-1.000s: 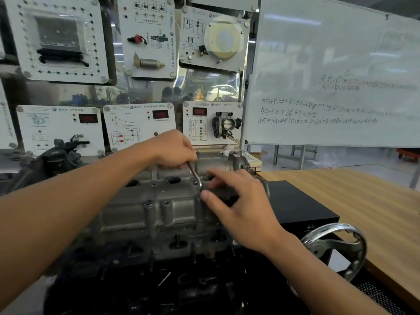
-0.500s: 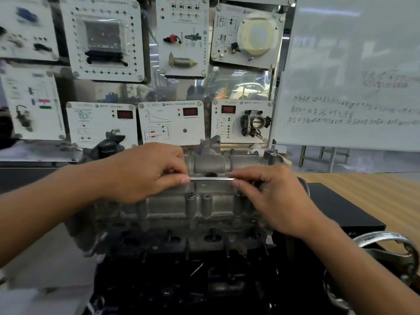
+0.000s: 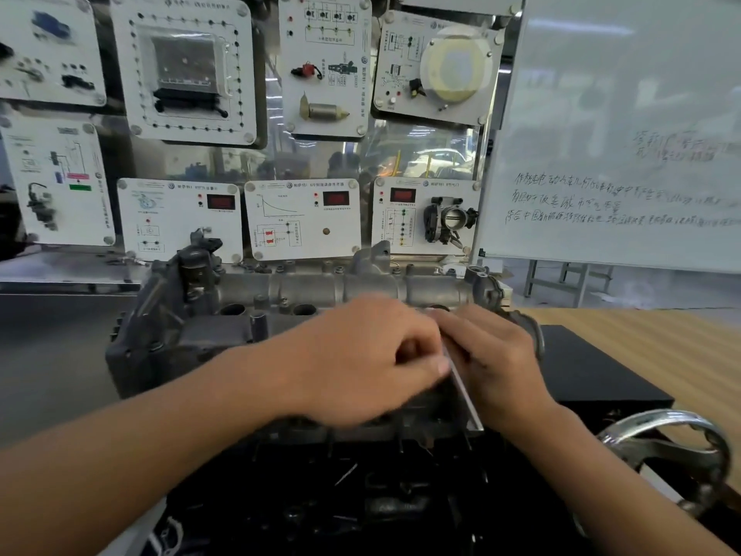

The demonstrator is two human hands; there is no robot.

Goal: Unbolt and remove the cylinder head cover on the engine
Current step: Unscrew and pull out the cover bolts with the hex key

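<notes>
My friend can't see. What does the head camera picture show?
A person's left hand pinches a thin metal wrench over a grey cylinder head cover, with the right hand close beside it. Training panels and a whiteboard stand behind.

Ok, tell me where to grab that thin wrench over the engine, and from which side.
Take the wrench by its long bare shaft, the part slanting toward the person beside the left hand. Come from the near side, probably pinching across its thin width. Its far end is hidden between that hand and the right hand over the engine, so there is no room there.
</notes>
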